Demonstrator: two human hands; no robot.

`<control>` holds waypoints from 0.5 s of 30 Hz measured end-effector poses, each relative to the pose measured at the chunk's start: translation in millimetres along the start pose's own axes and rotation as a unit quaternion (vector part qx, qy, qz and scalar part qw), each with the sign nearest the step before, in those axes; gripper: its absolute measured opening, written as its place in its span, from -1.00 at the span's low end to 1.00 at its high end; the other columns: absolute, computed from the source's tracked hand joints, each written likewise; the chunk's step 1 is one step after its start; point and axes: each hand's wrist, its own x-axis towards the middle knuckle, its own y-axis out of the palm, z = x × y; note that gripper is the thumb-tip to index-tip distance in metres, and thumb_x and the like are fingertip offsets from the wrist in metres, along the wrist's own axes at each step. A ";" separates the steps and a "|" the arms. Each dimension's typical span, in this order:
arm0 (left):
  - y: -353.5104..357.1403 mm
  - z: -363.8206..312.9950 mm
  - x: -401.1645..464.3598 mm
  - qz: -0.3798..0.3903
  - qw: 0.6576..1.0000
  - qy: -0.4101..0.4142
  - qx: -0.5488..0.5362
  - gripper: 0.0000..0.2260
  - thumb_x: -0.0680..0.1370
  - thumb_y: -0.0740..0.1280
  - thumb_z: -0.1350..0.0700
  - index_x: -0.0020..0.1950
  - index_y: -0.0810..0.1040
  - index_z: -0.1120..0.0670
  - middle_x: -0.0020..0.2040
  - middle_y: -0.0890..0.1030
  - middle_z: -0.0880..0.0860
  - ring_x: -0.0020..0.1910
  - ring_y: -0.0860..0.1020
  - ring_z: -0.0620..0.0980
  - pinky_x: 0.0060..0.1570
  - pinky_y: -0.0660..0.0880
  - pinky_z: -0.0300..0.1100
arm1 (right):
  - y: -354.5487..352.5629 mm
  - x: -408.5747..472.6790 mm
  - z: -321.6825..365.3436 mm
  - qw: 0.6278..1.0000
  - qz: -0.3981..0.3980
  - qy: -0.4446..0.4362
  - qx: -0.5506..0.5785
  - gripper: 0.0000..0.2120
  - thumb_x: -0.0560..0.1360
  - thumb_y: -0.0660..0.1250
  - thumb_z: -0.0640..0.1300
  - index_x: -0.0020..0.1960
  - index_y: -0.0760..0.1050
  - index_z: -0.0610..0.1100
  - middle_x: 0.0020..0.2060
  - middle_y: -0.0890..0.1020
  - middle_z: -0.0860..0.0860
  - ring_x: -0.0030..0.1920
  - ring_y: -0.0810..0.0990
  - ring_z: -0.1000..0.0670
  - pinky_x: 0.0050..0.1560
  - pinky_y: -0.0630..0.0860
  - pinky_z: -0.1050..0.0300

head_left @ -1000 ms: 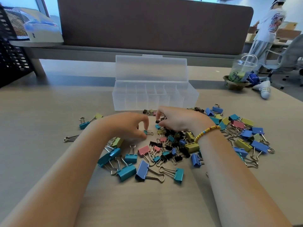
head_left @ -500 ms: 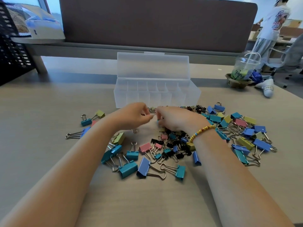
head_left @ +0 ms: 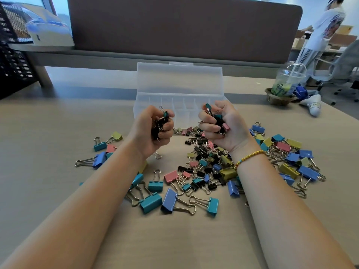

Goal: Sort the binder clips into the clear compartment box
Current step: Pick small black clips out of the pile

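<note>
A clear compartment box (head_left: 179,101) stands open at the back of the table, its lid upright. Binder clips (head_left: 202,167) in blue, teal, pink, yellow and black lie scattered in front of it, small ones in the middle, large ones around. My left hand (head_left: 153,131) is raised above the table just before the box, fingers curled round a fistful of small clips, mostly black and teal. My right hand (head_left: 223,127) is raised beside it, palm turned inward, gripping another handful of small clips in black, teal and pink.
A plastic drink cup (head_left: 287,82) in a brown holder stands at the right back of the table. A dark partition (head_left: 184,26) runs behind the box. A black mesh rack (head_left: 13,61) is at the far left. A person (head_left: 322,33) stands at the back right.
Both hands were down on the pile picking up small clips; they have closed into fists, lifted off the table and moved apart with clips held in each.
</note>
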 end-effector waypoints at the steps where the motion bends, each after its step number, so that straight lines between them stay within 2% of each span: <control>1: 0.1 0.7 0.0 -0.004 1.000 -0.008 0.014 -0.77 0.52 -0.01 0.10 -0.27 0.35 0.08 -0.52 0.29 -0.03 -0.62 0.18 -0.13 -0.58 0.03 -0.40 | -0.9 0.6 -0.9 1.000 -0.014 -0.003 0.004 -0.69 0.61 -0.06 0.01 -0.21 0.28 -0.10 -0.51 0.30 0.05 -0.61 0.27 0.15 -0.67 0.05 0.36; 4: -0.2 2.8 2.3 -0.057 0.997 -0.026 0.033 -0.64 0.59 0.04 -0.05 -0.37 0.28 0.06 -0.54 0.30 -0.04 -0.64 0.19 -0.15 -0.61 0.03 -0.40 | -4.1 5.6 -3.5 0.997 -0.076 -0.007 0.016 -0.63 0.63 0.01 0.05 -0.29 0.26 -0.09 -0.53 0.30 0.07 -0.61 0.26 0.17 -0.70 0.08 0.38; 6: -1.0 4.0 4.7 -0.088 0.994 -0.024 0.059 -0.63 0.60 0.06 0.00 -0.41 0.23 0.04 -0.55 0.29 -0.05 -0.65 0.17 -0.16 -0.64 0.02 -0.42 | -4.6 9.3 -5.7 0.992 -0.126 -0.005 -0.005 -0.65 0.63 0.04 -0.04 -0.32 0.23 -0.09 -0.56 0.32 0.07 -0.62 0.27 0.17 -0.71 0.09 0.39; 8: -1.7 3.5 6.6 -0.098 0.988 -0.012 0.120 -0.63 0.61 0.07 0.06 -0.41 0.26 0.04 -0.55 0.28 -0.06 -0.66 0.17 -0.16 -0.66 0.02 -0.43 | -3.2 11.8 -7.7 0.983 -0.171 -0.007 -0.063 -0.70 0.62 0.06 -0.13 -0.28 0.27 -0.11 -0.55 0.35 0.05 -0.62 0.28 0.16 -0.70 0.09 0.37; 10: -1.9 2.0 6.7 -0.089 0.979 0.005 0.185 -0.66 0.63 0.10 0.06 -0.34 0.39 0.06 -0.58 0.30 -0.08 -0.64 0.19 -0.16 -0.65 0.05 -0.42 | -0.5 12.4 -9.6 0.961 -0.210 -0.011 -0.181 -0.81 0.59 0.07 -0.22 -0.16 0.39 -0.17 -0.48 0.40 0.03 -0.58 0.30 0.14 -0.66 0.10 0.35; 12: -0.1 0.0 5.0 -0.092 0.952 0.013 0.292 -0.77 0.62 0.13 0.09 -0.09 0.56 0.06 -0.54 0.37 -0.06 -0.58 0.22 -0.12 -0.63 0.11 -0.36 | 4.2 12.5 -12.8 0.899 -0.233 -0.017 -0.370 -0.78 0.57 0.06 -0.24 0.00 0.49 -0.19 -0.41 0.44 0.02 -0.51 0.33 0.11 -0.61 0.18 0.32; 13: 0.3 -0.3 5.0 -0.104 0.920 0.021 0.378 -0.78 0.61 0.14 0.12 0.10 0.56 0.03 -0.46 0.46 -0.03 -0.54 0.26 -0.10 -0.60 0.18 -0.35 | 6.4 13.4 -15.6 0.849 -0.230 -0.019 -0.475 -0.75 0.57 0.06 -0.23 0.06 0.51 -0.18 -0.37 0.48 0.02 -0.47 0.36 0.09 -0.56 0.24 0.32; 14: -0.1 0.8 6.7 -0.115 0.870 0.035 0.478 -0.72 0.60 0.14 0.15 0.25 0.50 0.00 -0.30 0.57 0.04 -0.49 0.34 -0.07 -0.54 0.27 -0.34 | 8.5 14.8 -19.1 0.789 -0.215 -0.022 -0.576 -0.72 0.58 0.06 -0.21 0.12 0.51 -0.16 -0.29 0.53 0.00 -0.41 0.42 0.06 -0.47 0.33 0.30; 15: -0.6 2.7 8.7 -0.119 0.802 0.046 0.583 -0.66 0.59 0.13 0.16 0.35 0.42 -0.04 -0.06 0.63 0.10 -0.38 0.46 -0.02 -0.43 0.38 -0.30 | 10.2 16.3 -23.2 0.720 -0.193 -0.022 -0.666 -0.71 0.58 0.06 -0.18 0.17 0.51 -0.15 -0.17 0.58 -0.03 -0.29 0.50 0.03 -0.34 0.43 0.24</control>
